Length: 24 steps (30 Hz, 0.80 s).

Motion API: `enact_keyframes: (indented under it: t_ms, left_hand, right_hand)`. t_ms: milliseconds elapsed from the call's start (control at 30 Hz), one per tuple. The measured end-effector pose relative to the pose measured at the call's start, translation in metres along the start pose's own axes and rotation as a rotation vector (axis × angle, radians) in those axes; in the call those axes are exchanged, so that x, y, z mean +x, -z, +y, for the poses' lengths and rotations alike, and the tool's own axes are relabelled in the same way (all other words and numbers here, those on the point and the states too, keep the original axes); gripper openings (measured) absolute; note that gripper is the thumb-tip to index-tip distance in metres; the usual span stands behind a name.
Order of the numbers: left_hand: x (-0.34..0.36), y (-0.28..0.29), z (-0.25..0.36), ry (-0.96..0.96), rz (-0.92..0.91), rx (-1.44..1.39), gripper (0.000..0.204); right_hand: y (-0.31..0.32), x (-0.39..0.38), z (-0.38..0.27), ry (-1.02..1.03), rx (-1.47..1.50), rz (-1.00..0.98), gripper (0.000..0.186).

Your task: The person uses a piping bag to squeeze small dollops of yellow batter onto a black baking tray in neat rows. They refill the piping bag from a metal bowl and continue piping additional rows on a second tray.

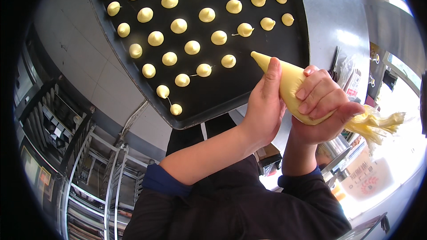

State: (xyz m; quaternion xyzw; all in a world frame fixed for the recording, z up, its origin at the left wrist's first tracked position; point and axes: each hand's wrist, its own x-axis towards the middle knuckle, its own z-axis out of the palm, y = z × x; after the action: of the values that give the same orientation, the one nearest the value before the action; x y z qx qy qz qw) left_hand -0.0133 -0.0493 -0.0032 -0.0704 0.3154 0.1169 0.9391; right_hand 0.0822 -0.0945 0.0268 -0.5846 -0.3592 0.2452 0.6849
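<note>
Both my hands are on a clear piping bag (291,86) full of pale yellow batter. My right hand (324,102) squeezes its thick upper part, and the twisted end sticks out behind at the right. Closer to the tip, my left hand (267,95) supports the bag from the left side, thumb along it. The tip points up and left over a dark baking tray (271,71), just above its surface. Rows of small pointed batter mounds (192,47) cover much of the tray; a few have thin trailing threads.
A steel worktop (333,13) lies under and right of the tray, whose near left corner juts past the edge. Metal racks (109,182) stand at lower left. Right of the tray are a plastic packet (351,80) and a steel container (333,151).
</note>
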Motion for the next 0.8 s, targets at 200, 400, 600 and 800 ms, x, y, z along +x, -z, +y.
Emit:
enact_keyframes:
  t_ms: [200,400,600,800]
  left_hand:
    - [0.006,0.003,-0.007,-0.005,0.041,-0.003,0.062]
    - [0.004,0.004,-0.007,-0.009,0.032,0.027,0.060]
    - [0.000,-0.003,-0.004,0.010,0.071,0.014,0.061]
    - [-0.024,-0.038,0.003,-0.076,-0.045,0.193,0.060]
  right_hand:
    - [0.006,-0.003,0.008,-0.015,-0.017,0.016,0.074]
    - [0.007,-0.002,0.005,-0.017,-0.033,0.031,0.073]
    - [0.007,0.000,0.001,-0.019,0.008,-0.007,0.079]
    - [0.012,0.000,-0.043,0.079,0.043,-0.066,0.082]
